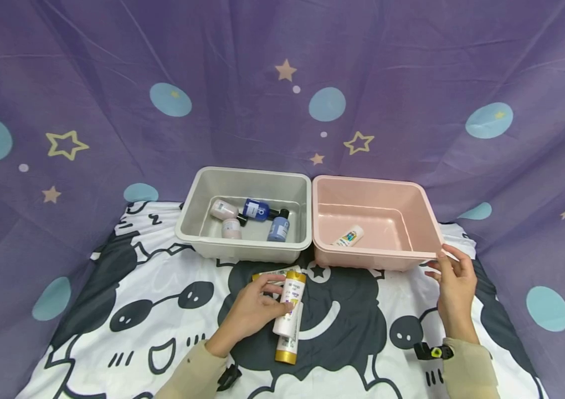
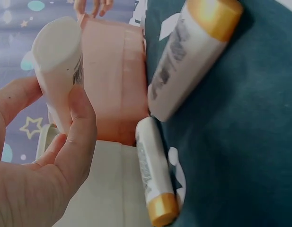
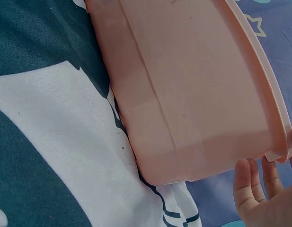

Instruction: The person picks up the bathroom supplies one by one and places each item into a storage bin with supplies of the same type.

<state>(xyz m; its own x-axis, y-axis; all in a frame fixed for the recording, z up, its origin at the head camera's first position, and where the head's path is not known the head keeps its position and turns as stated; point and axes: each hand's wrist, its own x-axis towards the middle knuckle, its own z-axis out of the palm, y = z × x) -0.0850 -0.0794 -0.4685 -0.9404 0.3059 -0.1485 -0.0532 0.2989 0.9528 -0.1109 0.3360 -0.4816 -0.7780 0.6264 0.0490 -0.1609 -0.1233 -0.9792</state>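
My left hand [image 1: 258, 303] holds a white bottle with a gold cap [image 1: 293, 296] between thumb and fingers, raised over the cloth. Two more such bottles lie below it: one bottle [image 2: 156, 172] beside the bins and another bottle [image 2: 190, 59] nearer me, both partly covered in the head view. At the front right corner of the pink bin [image 1: 377, 255], my right hand [image 1: 456, 288] pinches the rim between thumb and fingers. Inside that bin a small white tube or bottle [image 1: 350, 236] leans near the front wall.
A grey bin [image 1: 242, 247] stands left of the pink one, rims almost touching. In it lie several small bottles, among them a dark blue bottle [image 1: 256, 210] and a light blue bottle [image 1: 278, 228]. A patterned cloth [image 1: 173, 327] covers the surface; a purple curtain [image 1: 242, 122] hangs behind.
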